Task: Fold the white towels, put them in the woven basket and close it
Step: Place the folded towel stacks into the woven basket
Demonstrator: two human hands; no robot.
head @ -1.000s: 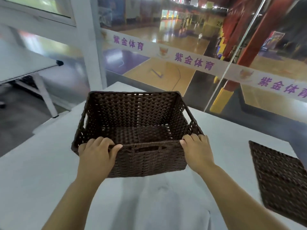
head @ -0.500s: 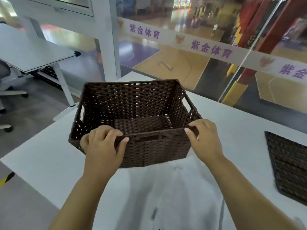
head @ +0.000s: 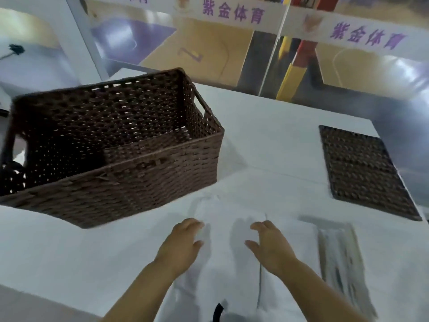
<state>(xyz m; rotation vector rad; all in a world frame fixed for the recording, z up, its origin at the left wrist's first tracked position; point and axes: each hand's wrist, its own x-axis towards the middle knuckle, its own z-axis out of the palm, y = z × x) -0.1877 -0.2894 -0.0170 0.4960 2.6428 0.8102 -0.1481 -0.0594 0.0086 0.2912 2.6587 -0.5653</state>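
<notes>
Hovering over the white towel [head: 222,212], lower centre, the left hand [head: 183,242] and right hand [head: 270,246] grasp nothing, fingers loose, likely poised to fold. The woven basket [head: 139,184], upper left, stands open to receive it.

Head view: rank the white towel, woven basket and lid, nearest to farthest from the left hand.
1. white towel, right at the left hand.
2. woven basket, just beyond, to the left.
3. lid, far off to the right.
</notes>
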